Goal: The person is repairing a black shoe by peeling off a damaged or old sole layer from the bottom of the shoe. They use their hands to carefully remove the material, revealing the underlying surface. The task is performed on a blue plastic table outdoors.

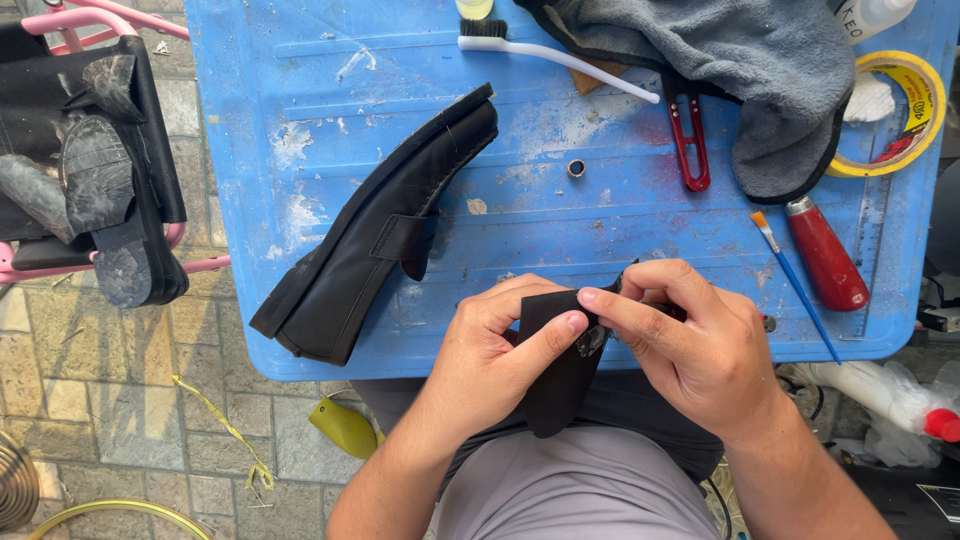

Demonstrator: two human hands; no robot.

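My left hand (pixel 490 350) and my right hand (pixel 690 345) together pinch a thin black piece of leather (pixel 555 380) over my lap, at the near edge of the blue table (pixel 300 80). Both thumbs and forefingers meet at its upper right corner, where a small shiny spot shows. A black loafer (pixel 375 235) lies on its side on the table, to the left of my hands, with its toe pointing to the far right.
On the table lie a white brush (pixel 550 50), red snips (pixel 688 140), a grey cloth (pixel 740 70), a yellow tape roll (pixel 905 110), a red-handled tool (pixel 828 255), a thin blue paintbrush (pixel 795 285) and a small ring (pixel 576 168). Dark shoes (pixel 100 170) rest on a pink rack at left.
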